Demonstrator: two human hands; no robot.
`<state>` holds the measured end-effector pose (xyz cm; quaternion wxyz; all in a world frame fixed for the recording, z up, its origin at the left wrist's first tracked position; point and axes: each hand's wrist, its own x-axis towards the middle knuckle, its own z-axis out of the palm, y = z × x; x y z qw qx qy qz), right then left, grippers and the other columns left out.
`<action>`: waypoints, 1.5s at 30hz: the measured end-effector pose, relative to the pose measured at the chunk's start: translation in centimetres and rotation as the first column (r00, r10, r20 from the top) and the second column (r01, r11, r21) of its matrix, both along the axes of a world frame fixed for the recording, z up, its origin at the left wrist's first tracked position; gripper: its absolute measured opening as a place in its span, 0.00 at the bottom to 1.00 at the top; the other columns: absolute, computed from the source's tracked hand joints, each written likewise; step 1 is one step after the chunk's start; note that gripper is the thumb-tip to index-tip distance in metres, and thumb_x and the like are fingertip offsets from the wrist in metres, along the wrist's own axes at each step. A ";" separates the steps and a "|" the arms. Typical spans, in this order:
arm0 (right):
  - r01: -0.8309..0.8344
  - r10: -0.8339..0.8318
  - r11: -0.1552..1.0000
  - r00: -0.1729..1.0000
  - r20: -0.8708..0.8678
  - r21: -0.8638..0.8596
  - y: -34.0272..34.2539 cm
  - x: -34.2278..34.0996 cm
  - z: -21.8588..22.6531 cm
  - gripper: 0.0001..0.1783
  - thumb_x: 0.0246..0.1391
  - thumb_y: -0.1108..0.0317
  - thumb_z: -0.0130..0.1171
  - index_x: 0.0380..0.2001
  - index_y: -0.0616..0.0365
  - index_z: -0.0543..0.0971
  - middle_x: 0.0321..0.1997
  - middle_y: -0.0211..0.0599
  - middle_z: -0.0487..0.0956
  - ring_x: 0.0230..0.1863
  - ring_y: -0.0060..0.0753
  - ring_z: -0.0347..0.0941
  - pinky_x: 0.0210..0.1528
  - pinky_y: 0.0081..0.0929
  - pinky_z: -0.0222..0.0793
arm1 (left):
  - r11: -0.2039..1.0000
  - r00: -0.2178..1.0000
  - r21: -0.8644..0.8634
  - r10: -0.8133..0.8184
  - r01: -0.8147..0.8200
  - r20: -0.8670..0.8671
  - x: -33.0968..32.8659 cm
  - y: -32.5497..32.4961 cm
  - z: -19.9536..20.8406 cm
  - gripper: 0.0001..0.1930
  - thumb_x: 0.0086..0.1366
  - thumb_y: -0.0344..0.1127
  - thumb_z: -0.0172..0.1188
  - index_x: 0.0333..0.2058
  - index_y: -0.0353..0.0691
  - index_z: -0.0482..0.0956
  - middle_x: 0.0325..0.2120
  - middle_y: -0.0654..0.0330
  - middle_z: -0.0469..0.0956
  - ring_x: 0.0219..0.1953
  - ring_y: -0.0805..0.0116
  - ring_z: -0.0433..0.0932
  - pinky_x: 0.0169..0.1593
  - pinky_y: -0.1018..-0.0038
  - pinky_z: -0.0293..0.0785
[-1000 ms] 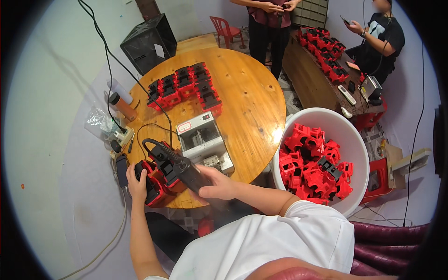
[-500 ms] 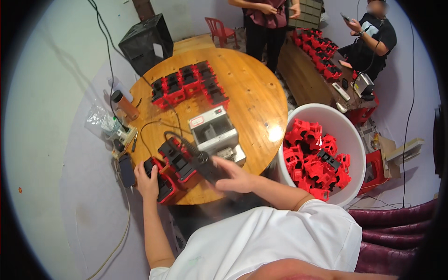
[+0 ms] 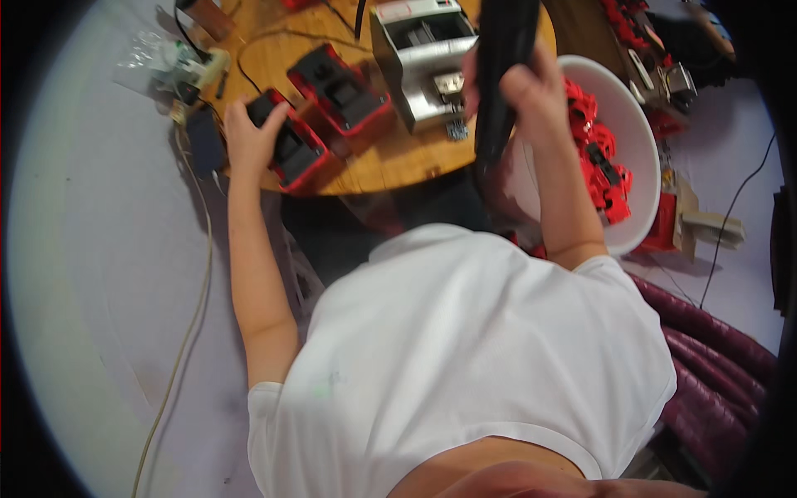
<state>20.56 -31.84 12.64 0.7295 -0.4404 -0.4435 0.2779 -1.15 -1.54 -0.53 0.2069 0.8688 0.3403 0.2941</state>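
My left hand (image 3: 251, 137) grips the upper end of a red-and-black plastic housing (image 3: 297, 158) at the table's near left edge, thumb and fingers around it. Beside it, slightly apart, lies a second red-and-black housing (image 3: 342, 95). My right hand (image 3: 535, 95) is wrapped round a black electric screwdriver (image 3: 502, 70), raised over the table's right edge with its tapered end pointing down. The screwdriver's top runs out of view. Between my hands stands a grey-and-white metal box (image 3: 415, 87) with an open top, apparently a screw feeder.
A white tub (image 3: 646, 178) of red plastic parts stands right of the round wooden table (image 3: 398, 162). By the left edge are a dark phone (image 3: 206, 139), a power strip, an orange bottle (image 3: 207, 17) and a clear plastic bag (image 3: 149, 60). A cord crosses the table behind the housings.
The view has tilted down toward my body. My right hand has lifted the screwdriver up and right, away from the housings and past the metal box. My left hand stays on the housing.
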 end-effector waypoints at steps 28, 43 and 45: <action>0.432 -0.557 0.786 0.805 0.204 0.442 4.9 2.3 -5.4 0.29 0.59 0.56 0.62 0.55 0.60 0.64 0.30 0.36 0.75 0.24 0.24 0.73 0.26 0.22 0.71 | 0.999 0.996 -0.048 -0.003 -0.001 -0.084 -0.2 -0.4 1.5 0.35 0.55 0.62 0.64 0.50 0.36 0.75 0.46 0.47 0.75 0.50 0.50 0.74 0.55 0.61 0.67; 0.463 -0.586 0.774 0.782 0.213 0.432 4.5 2.1 -5.5 0.27 0.57 0.56 0.64 0.51 0.59 0.65 0.30 0.36 0.75 0.23 0.26 0.73 0.26 0.24 0.71 | 0.998 0.997 -0.060 -0.001 -0.004 -0.075 -0.2 0.1 1.1 0.37 0.54 0.64 0.63 0.51 0.38 0.75 0.46 0.48 0.75 0.52 0.49 0.73 0.56 0.60 0.67; 0.462 -0.581 0.773 0.792 0.191 0.435 4.4 2.2 -5.5 0.27 0.57 0.56 0.64 0.51 0.59 0.64 0.30 0.36 0.75 0.23 0.26 0.73 0.26 0.24 0.71 | 0.998 0.997 -0.061 -0.001 -0.003 -0.071 -0.2 0.1 1.0 0.37 0.54 0.64 0.63 0.51 0.38 0.75 0.47 0.48 0.75 0.52 0.49 0.73 0.56 0.60 0.67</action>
